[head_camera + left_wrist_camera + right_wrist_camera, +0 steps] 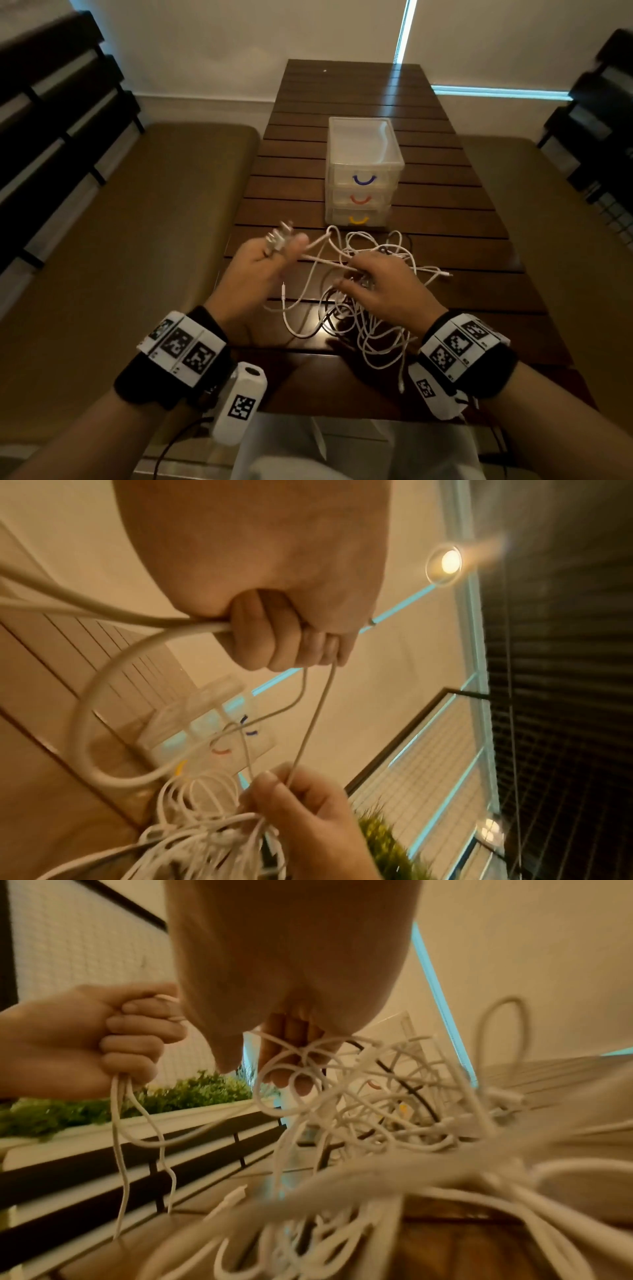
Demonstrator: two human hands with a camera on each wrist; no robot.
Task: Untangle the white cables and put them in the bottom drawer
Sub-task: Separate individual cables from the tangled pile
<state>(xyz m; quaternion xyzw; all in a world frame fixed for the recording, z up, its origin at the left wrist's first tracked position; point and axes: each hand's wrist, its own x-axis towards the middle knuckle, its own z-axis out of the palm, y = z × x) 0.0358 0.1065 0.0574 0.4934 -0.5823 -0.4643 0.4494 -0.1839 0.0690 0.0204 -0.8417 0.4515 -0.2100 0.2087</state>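
Observation:
A tangle of white cables (346, 322) lies on the near part of the dark slatted table (342, 96), with a dark cable mixed in. My left hand (270, 253) is raised left of the pile, its fist curled round several cable ends and plugs (274, 642). Strands run taut from it to my right hand (376, 284), which pinches strands at the top of the tangle (301, 804). Behind the pile stands a clear three-drawer unit (359, 154). All its drawers are closed, and the bottom one has a yellow handle (358, 220).
Padded benches run along both sides of the table, left bench (137, 205) and right bench (548, 205). Dark slatted racks stand at the far left (51, 120) and far right (599, 102). A planter with green foliage (192, 1093) shows in the right wrist view.

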